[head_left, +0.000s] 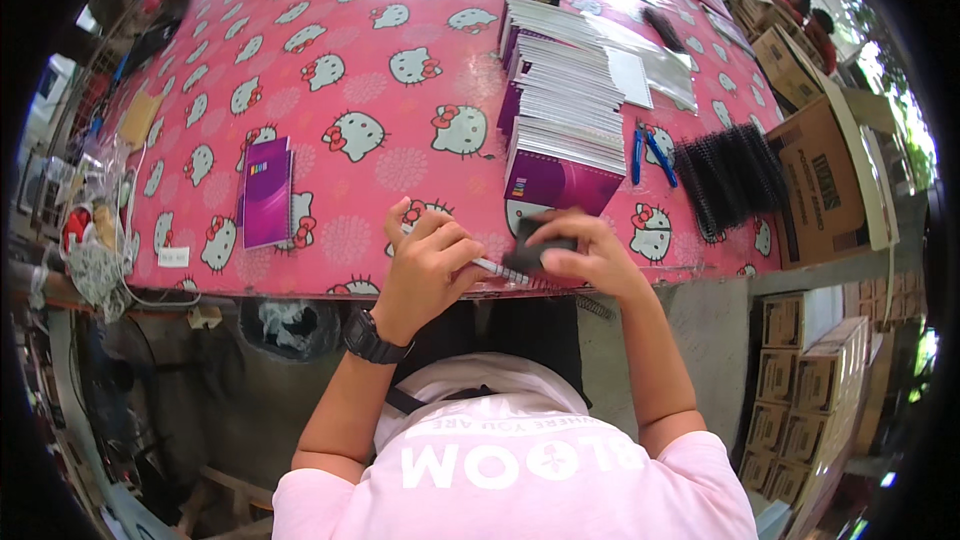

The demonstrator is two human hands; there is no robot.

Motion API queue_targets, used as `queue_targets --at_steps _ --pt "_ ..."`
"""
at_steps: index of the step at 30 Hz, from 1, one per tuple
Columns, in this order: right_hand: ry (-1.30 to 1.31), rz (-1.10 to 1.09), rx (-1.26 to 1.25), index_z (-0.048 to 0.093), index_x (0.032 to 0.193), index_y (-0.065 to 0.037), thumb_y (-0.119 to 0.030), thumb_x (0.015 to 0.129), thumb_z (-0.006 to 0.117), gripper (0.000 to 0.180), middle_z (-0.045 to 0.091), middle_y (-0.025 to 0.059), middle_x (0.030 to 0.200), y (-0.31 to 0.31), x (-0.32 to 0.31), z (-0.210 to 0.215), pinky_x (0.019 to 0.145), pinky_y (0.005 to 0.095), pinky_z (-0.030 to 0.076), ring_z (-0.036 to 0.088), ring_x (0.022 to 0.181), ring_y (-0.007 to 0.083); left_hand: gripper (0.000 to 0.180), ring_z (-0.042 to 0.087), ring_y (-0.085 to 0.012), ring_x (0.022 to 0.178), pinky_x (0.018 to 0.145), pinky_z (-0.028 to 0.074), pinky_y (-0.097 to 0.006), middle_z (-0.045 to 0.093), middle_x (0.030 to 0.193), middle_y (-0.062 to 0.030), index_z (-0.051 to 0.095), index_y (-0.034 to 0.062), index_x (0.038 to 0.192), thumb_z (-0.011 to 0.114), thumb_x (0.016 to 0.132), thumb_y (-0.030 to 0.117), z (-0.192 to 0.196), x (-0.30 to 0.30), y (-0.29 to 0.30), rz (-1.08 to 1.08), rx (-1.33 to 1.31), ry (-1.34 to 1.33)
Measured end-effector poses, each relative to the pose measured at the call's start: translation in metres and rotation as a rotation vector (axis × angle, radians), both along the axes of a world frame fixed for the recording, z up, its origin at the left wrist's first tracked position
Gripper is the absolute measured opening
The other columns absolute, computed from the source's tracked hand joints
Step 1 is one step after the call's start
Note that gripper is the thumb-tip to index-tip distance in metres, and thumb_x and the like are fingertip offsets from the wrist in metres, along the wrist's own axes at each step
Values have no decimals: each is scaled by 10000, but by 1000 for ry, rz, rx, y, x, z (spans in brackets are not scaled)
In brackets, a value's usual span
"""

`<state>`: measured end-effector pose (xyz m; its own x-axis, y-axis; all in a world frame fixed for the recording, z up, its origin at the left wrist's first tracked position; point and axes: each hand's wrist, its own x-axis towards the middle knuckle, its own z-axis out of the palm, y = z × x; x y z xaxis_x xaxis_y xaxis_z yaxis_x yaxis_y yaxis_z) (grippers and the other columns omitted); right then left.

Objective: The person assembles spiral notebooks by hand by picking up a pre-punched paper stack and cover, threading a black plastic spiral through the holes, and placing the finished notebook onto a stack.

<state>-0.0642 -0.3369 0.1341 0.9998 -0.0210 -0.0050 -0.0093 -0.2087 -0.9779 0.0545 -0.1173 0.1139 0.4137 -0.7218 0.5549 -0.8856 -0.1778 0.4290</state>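
Your left hand (425, 265) pinched notebook (500, 270) spine at table (400, 90) edge; right hand (590, 255) gripped dark object (535, 252), probably binding tool. Spine axis ran left-right between hands; stack (565, 130) lay just ahead.

Both forearms enter from the lower edge, bare below short pink sleeves, elbows bent and spread, converging toward the near edge of the tabletop. Left hand (428, 258): knuckles up, fingers curled inward, thumb and index pinched closed; a black wristwatch sits on the wrist. Right hand (590, 252): palm down, fingers bent and closed in a grip, thumb tucked underneath, out of sight. The 2 hands sit just beside each other, fingertips nearly meeting. Both wrists held level, slightly cocked inward.
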Motion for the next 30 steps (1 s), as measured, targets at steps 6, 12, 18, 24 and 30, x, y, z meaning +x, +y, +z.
queue_targets --at_steps 6,12,18,24,30 --pt "-70 46 -153 683 914 10 -365 701 737 435 622 166 1139 6 10 6 908 359 406 563 1014 219 422 559 -157 886 1001 226 -490 599 776 33 630 153 1011 793 625 202 -1 0 6 25 6 94" --pt "-35 64 185 691 897 -2 -420 692 761 470 612 219 1113 15 18 4 900 358 418 575 1034 256 846 570 -149 891 1011 231 -453 603 820 27 422 137 1352 819 617 270 2 1 6 25 -22 192" --pt "-84 72 435 684 931 1 -345 714 753 414 588 213 1162 21 19 2 892 355 416 556 1059 245 731 553 -158 928 963 338 -378 548 972 -24 453 95 1225 852 621 199 -20 8 5 155 -498 556" --pt "18 -30 227 655 960 40 -322 711 720 445 574 202 1199 18 22 -3 941 346 394 530 1104 239 577 493 -129 902 884 403 -270 476 962 -21 435 108 1003 844 608 9 -63 17 14 -157 -341 996" --pt "-24 -4 301 674 921 11 -325 698 742 409 593 189 1185 28 31 5 946 358 399 541 1093 245 495 475 -106 787 706 413 -261 492 868 -12 440 101 932 843 645 92 -58 19 13 -170 -371 938"
